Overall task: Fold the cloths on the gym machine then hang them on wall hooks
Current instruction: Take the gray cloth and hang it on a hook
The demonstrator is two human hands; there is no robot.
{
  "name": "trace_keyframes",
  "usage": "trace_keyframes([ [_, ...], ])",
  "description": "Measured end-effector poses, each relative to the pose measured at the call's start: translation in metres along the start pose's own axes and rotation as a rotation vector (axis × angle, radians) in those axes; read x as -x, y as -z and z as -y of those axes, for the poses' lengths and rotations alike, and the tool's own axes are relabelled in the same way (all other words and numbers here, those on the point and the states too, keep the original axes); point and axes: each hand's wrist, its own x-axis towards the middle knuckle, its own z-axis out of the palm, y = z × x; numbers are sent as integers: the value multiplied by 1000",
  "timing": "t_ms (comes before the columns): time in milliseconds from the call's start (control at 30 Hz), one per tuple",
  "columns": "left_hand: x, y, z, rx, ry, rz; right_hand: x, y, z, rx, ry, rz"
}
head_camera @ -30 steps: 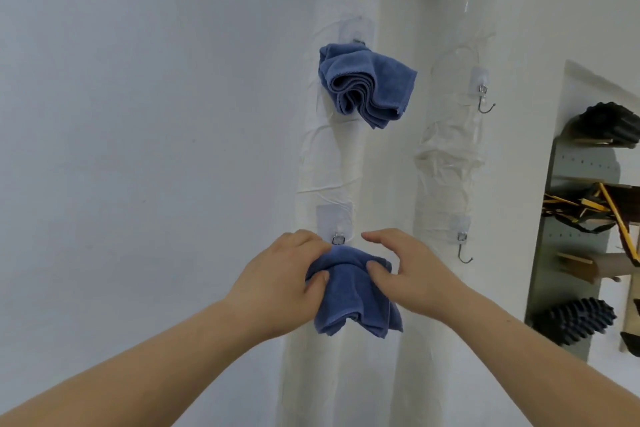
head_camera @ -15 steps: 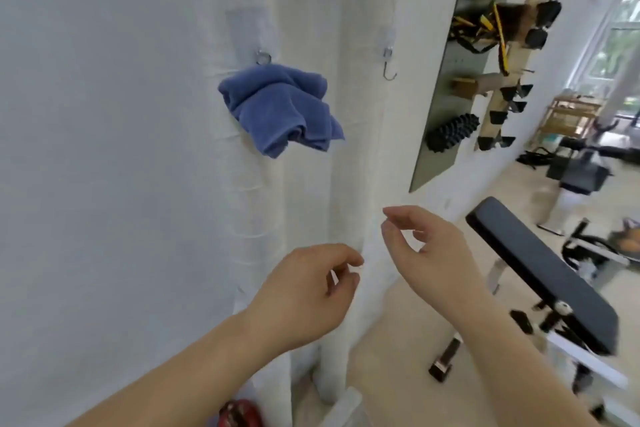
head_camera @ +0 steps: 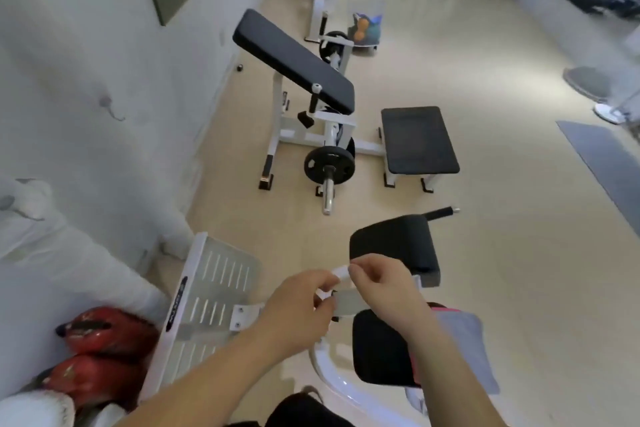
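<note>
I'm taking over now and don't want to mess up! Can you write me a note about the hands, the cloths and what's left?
Left hand and right hand: close together above the gym machine, fingers curled; unclear if they pinch anything.
Things: a grey cloth lies on the machine's black pad, under the right forearm.
Done: a blue cloth was hooked a second ago, now out of view.
Left: fold the grey cloth, hang it; a bare wall hook shows at left.

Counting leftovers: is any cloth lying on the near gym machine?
Yes, a grey-blue cloth lies draped over its black padded seat.
</note>
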Motion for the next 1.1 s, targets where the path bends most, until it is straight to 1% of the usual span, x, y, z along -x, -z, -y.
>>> trace_keyframes([
  [100, -6, -51, -13, -12, 18, 133, 18, 19, -61, -9, -103, -80],
  [167, -15, -85, -18, -2, 65, 195, 29, 34, -98, -27, -168, -128],
  [300, -30, -156, -29, 46, 183, 274, 49, 70, -175, -34, -325, -180],
  [367, -40, -190, -34, 73, 244, 299, 51, 88, -214, -26, -390, -181],
  [433, -48, -225, -38, 110, 310, 308, 49, 98, -248, -23, -409, -84],
  [500, -53, -252, -38, 147, 373, 295, 44, 98, -269, -15, -400, 43],
  [600, -56, -279, -38, 247, 474, 253, 46, 90, -287, -59, -346, 142],
  [733, -61, -290, -39, 332, 602, 221, 54, 79, -303, -57, -326, 157],
  [833, -66, -297, -35, 398, 694, 215, 57, 78, -313, -144, -350, 165],
  [900, -68, -303, -35, 421, 707, 224, 57, 81, -318, -221, -378, 173],
  [967, -68, -311, -38, 406, 662, 188, 55, 86, -319, -302, -409, 168],
  [1100, -66, -324, -44, 227, 534, 39, 53, 92, -319, -347, -406, 194],
])
